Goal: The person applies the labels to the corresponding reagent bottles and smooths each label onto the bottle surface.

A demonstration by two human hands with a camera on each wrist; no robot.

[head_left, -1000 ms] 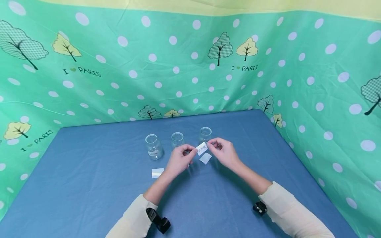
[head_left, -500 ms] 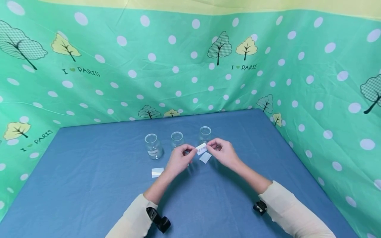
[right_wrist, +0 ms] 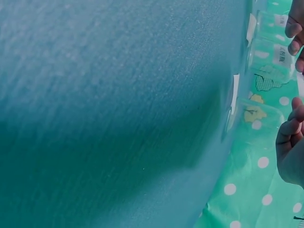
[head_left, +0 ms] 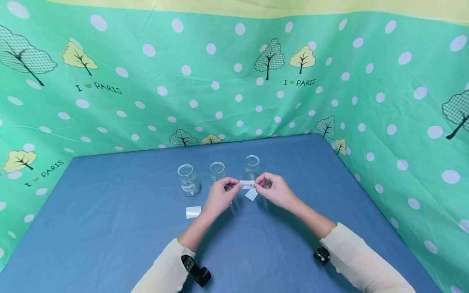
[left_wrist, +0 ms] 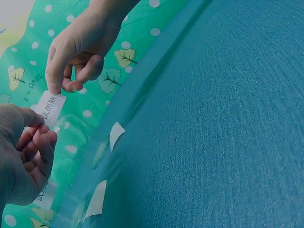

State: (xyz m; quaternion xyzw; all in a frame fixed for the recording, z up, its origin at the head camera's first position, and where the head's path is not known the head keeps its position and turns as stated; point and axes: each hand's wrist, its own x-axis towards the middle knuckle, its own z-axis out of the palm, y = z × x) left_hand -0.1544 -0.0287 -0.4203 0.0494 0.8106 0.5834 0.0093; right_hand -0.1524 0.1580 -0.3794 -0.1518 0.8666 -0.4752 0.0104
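Observation:
A white label with printed characters is stretched level between both hands, in front of the right glass jar. My left hand pinches its left end between thumb and finger; my right hand pinches the right end. In the left wrist view the label hangs above the table, apart from the jar as far as I can tell. The left glass jar carries a similar label. The middle jar is partly hidden behind my left hand; its label shows in the right wrist view.
On the blue table lie a white paper piece in front of the left jar and another paper piece below the held label. A green dotted curtain stands behind and at the sides.
The held label has turned from a slant, right end higher, to nearly level. My right hand has dropped slightly; my left hand stays about where it was.

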